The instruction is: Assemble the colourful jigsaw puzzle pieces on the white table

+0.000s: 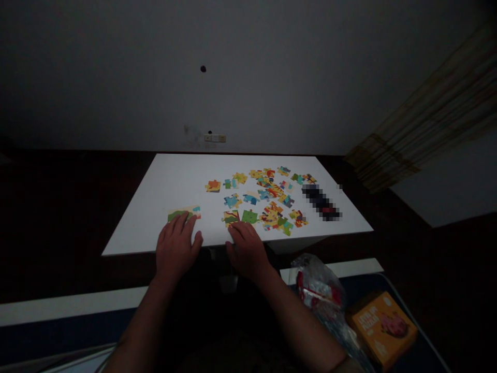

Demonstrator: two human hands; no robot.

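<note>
My left hand (pixel 176 243) lies over a small joined strip of jigsaw puzzle (pixel 174 213) at the front left of the white table (pixel 143 197). Its fingers are stretched out and rest on the strip, with the thumb apart. At the front edge, my right hand (pixel 248 248) reaches with extended fingertips to the lower side of a green and yellow puzzle piece (pixel 231 216); its thumb is spread away. Just beyond those fingers is a green puzzle piece (pixel 249 216). Several loose puzzle pieces (pixel 272 212) spread across the middle and right of the table, some overlapping.
A pixelated dark object (pixel 321 202) lies at the table's right. Below right, on a dark blue seat, are a clear plastic bag (pixel 318 290) and an orange puzzle box (pixel 382 329). A wall with sockets (pixel 215 138) stands behind, and a curtain (pixel 419 124) hangs at right.
</note>
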